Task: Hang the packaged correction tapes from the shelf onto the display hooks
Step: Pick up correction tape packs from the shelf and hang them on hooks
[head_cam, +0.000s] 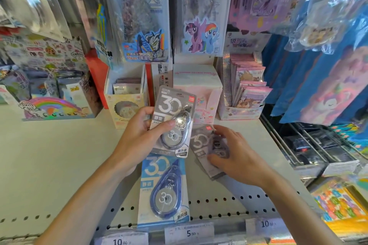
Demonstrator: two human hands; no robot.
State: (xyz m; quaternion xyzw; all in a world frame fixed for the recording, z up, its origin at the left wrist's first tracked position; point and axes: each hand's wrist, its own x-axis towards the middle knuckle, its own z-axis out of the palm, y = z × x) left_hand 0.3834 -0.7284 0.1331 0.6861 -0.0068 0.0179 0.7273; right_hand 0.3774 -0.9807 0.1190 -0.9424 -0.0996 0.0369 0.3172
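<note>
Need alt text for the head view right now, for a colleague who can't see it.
Left hand holds a grey correction tape pack above the shelf while the right hand grasps a second grey pack lying there; a blue pack lies nearer.

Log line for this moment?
left hand: holds grey tape pack | right hand: on second grey pack | blue pack: on shelf

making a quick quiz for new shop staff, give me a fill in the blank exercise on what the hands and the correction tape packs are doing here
1. The left hand holds up a grey carded correction tape pack printed with the number ____.
2. The right hand grips a second grey pack lying on the white perforated ____.
3. The pack lying untouched nearest the camera is coloured ____.
4. The middle price label reads ____.

Missing words: 30; shelf; blue; 5.00
</note>
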